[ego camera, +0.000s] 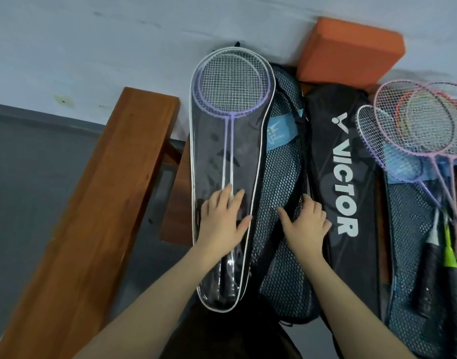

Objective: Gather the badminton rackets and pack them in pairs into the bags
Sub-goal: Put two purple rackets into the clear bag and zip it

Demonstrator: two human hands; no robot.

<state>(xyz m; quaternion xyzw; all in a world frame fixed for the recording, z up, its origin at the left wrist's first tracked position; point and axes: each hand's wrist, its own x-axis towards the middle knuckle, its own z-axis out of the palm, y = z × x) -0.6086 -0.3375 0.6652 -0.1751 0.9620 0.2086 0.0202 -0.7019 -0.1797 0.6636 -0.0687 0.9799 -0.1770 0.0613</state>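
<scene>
Pressing flat, the left hand [223,218] steadies the clear white-edged racket bag [217,156]; the right hand [306,221], fingers spread, rests on the dark mesh bag [281,182] — pull that one evenly.

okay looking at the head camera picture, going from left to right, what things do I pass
Brown wooden bench → clear plastic racket bag with white trim, holding two purple rackets → dark mesh racket bag with a light blue label → black Victor bag → loose pile of pink and purple rackets.

Foam block [351,51]: orange, lies against the pale wall [118,35].
Wooden plank [92,216]: brown, runs slantwise at left.
Floor [28,164]: grey.
</scene>
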